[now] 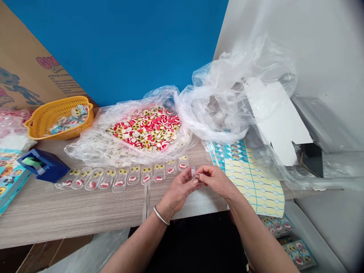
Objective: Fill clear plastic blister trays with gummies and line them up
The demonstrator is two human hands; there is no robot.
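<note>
Both hands meet over the front of the table around a small clear plastic case (193,172), mostly hidden by the fingers. My left hand (179,189), with a bangle at the wrist, pinches it from the left. The fingers of my right hand (214,180) close on its other side. Just beyond them runs a row of clear plastic cases (119,180), each with yellow eye-shaped pieces and a red-and-white lip-shaped piece. By my right forearm lies a yellow and blue sticker sheet (256,185).
Behind the row, an open plastic bag (93,151) holds many loose eye and lip pieces (150,127). Left are a yellow basket (59,132) and a blue tape dispenser (47,167). Right are another clear bag (193,110) and a white card (273,113).
</note>
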